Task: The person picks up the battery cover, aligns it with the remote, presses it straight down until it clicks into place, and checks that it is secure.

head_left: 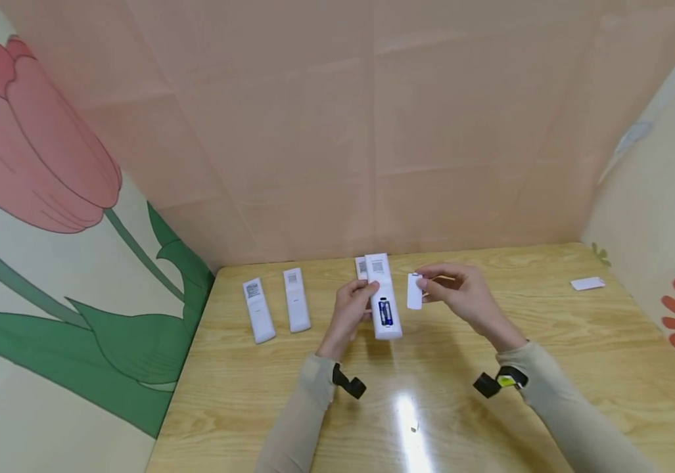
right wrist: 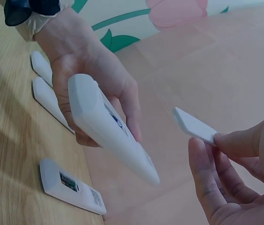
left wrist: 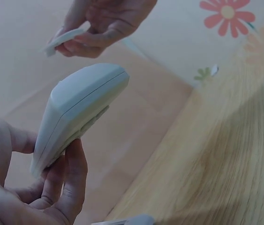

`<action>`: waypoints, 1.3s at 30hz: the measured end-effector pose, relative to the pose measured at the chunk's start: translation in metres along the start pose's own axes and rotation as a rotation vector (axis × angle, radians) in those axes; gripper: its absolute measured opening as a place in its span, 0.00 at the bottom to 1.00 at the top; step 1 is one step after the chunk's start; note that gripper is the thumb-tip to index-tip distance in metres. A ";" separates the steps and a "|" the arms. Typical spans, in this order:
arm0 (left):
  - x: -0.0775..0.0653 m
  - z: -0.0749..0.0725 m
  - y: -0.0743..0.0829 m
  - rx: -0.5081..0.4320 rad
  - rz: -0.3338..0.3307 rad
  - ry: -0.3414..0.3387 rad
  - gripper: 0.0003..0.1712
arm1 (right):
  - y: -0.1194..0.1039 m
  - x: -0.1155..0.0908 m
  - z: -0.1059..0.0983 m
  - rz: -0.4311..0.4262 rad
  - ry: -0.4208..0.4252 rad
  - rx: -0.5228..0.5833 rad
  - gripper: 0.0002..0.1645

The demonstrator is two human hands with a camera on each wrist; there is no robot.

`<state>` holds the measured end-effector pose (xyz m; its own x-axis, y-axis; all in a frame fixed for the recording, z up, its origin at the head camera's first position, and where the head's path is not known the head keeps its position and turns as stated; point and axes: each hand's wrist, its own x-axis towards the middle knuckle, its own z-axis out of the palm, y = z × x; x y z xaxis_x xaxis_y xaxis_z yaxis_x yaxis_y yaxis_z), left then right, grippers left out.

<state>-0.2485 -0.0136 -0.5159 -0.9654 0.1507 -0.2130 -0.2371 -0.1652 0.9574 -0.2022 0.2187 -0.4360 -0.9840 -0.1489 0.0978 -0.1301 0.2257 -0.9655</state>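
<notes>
My left hand [head_left: 350, 310] grips a white remote control [head_left: 380, 279], back side up, above the table. Two blue batteries [head_left: 386, 313] lie side by side in its uncovered compartment. Just to the right, my right hand [head_left: 466, 293] pinches a small white battery cover [head_left: 415, 292] between thumb and fingers, apart from the remote. The right wrist view shows the cover [right wrist: 195, 125] held by its end, and the remote [right wrist: 108, 126] tilted in the other hand. Behind the held remote, another remote [right wrist: 71, 185] lies on the table with its battery compartment uncovered.
Two white remotes, one farther left [head_left: 259, 311] and one nearer [head_left: 296, 300], lie face down on the wooden table [head_left: 225, 407]. A second white cover [head_left: 587, 283] lies at the far right. A tiny dark bit [head_left: 414, 429] is near the front. A cloth-covered wall [head_left: 313, 131] stands behind.
</notes>
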 end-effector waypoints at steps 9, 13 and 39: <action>0.002 0.005 -0.005 0.003 -0.024 -0.013 0.24 | 0.003 0.001 0.004 -0.025 -0.009 0.030 0.16; 0.000 0.007 -0.005 0.012 -0.022 -0.009 0.24 | 0.006 0.001 0.007 -0.028 -0.010 0.045 0.15; -0.005 0.015 -0.008 0.018 -0.033 -0.015 0.22 | 0.020 0.000 0.028 0.011 -0.024 0.067 0.14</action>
<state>-0.2401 0.0019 -0.5199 -0.9553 0.1700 -0.2417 -0.2665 -0.1423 0.9533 -0.2009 0.1961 -0.4626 -0.9821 -0.1695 0.0818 -0.1097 0.1626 -0.9806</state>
